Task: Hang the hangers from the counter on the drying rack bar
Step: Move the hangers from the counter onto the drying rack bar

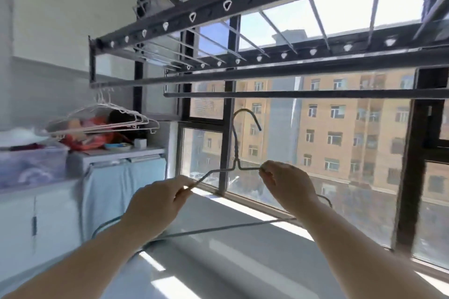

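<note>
I hold a grey wire hanger (235, 148) upright in front of the window, its hook pointing up and to the right. My left hand (155, 204) pinches its left shoulder wire. My right hand (286, 184) pinches the right shoulder wire close to the neck. The hook's top is a little below the dark drying rack bar (315, 93) that runs across the window. Several white hangers (102, 116) hang from the rack's lower bar at the far left. The white counter (218, 262) lies under my arms.
The overhead rack frame (218, 9) with white clip loops spans the top of the view. At the left stand a cabinet with a blue cloth (121, 177), a clear storage box (31, 165) and red items. The window frame (413, 177) borders the counter on the right.
</note>
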{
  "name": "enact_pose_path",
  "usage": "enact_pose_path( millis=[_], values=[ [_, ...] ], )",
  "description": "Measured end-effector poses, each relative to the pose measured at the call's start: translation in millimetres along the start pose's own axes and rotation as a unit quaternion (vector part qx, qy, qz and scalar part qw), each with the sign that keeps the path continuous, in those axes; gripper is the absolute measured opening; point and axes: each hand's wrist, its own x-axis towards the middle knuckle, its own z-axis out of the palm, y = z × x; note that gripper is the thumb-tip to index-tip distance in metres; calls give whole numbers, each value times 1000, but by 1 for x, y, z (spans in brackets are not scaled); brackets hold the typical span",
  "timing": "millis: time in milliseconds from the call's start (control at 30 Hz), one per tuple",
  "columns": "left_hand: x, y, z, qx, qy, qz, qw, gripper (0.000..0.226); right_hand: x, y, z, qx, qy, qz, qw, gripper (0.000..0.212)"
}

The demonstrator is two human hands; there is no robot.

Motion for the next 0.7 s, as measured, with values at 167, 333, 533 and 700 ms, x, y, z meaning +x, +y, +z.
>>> enact_pose_path(
  millis=[167, 333, 533, 700],
  values=[
    [12, -78, -23, 74, 53, -46, 995, 26, 64, -67, 41, 32, -24, -56, 998, 31],
    [37, -146, -39, 121, 97, -60, 986, 28, 124, -119, 81, 66, -32, -82, 994, 30],
    [89, -222, -37, 126, 126, -87, 980, 27, 209, -161, 132, 76, -36, -107, 991, 30],
    [144, -277, -43, 180, 141, -112, 967, 29, 284, -188, 166, 84, 4, -142, 986, 29]
  ],
)
